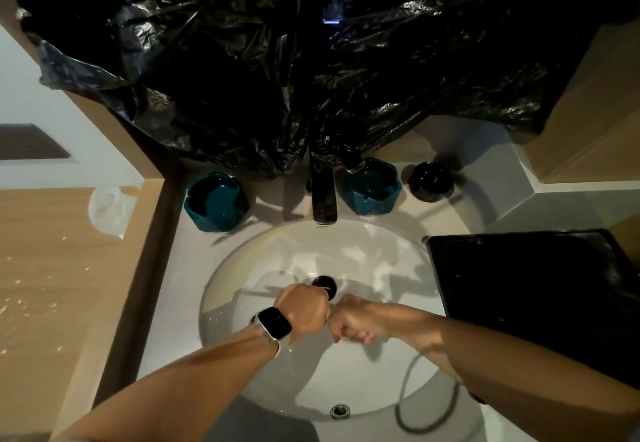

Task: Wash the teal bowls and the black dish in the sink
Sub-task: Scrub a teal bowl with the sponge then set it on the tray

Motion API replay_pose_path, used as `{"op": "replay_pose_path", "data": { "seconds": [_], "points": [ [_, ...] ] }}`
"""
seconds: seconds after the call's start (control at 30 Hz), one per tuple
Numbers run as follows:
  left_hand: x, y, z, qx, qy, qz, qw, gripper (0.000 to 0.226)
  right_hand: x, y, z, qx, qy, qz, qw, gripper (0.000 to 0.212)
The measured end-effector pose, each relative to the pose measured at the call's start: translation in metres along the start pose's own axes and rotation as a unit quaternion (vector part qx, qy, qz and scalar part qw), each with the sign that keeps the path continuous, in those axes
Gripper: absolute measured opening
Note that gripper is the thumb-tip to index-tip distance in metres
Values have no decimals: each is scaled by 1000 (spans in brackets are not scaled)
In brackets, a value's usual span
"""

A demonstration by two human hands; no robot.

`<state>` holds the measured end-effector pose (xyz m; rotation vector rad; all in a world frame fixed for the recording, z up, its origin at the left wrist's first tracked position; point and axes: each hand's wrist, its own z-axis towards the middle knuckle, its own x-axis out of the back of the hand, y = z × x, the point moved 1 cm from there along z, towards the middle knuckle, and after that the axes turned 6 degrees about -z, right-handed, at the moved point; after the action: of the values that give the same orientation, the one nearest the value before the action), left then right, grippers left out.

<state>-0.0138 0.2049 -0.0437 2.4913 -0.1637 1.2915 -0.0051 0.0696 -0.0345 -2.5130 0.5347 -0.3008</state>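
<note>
On the far left of the white counter (166, 289) a teal bowl (217, 201) stands upright, just left of the dark faucet (323, 199) and apart from it. The faucet reaches out over the far rim of the round white sink (381, 254). Just right of the faucet stands a second teal bowl (372, 187), and further right, near the far right corner of the counter, sits the small black dish (430, 182), apart from that bowl. Crumpled black plastic sheeting (294, 60) hangs over the wall behind all three.

In the basin the person's left hand (303, 310), with a dark-faced watch (274, 322) on the wrist, is bent down over the dark drain (325, 282); its fingers are hidden, so whether it holds anything cannot be told. The right hand (353, 322) lies against it on the right, fingers curled into a loose fist, nothing visible in its grip. Neither hand touches the bowls or the dish. A black tray (540, 303) lies on the counter right of the sink
</note>
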Motion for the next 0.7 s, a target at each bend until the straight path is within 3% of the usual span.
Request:
{"op": "replay_pose_path", "data": {
  "seconds": [0.17,0.27,0.33,0.37,0.43,0.53,0.63,0.7],
  "points": [
    [1,-1,2,12,-17,-3,1000,23,-1,1,14,-48,22,-15,999,37],
    [10,-3,-3,2,-4,-34,999,19,4,2,12,-16,91,-92,991,27],
    [15,-4,-11,-30,6,-132,991,11,5,4,4,27,138,-144,979,14],
    [15,-7,-16,-50,14,-203,978,9,5,7,-3,44,162,-166,972,6],
    [13,-12,-29,-76,40,-337,938,18,3,11,-24,68,192,-159,966,19],
    [7,-9,-48,-69,76,-514,852,30,-6,15,-56,119,200,-9,973,38],
    [10,2,-65,-22,104,-620,777,11,-16,20,-70,174,261,46,949,20],
    [9,6,-75,-14,97,-665,741,22,-22,27,-72,196,314,49,927,13]
  ]
}}
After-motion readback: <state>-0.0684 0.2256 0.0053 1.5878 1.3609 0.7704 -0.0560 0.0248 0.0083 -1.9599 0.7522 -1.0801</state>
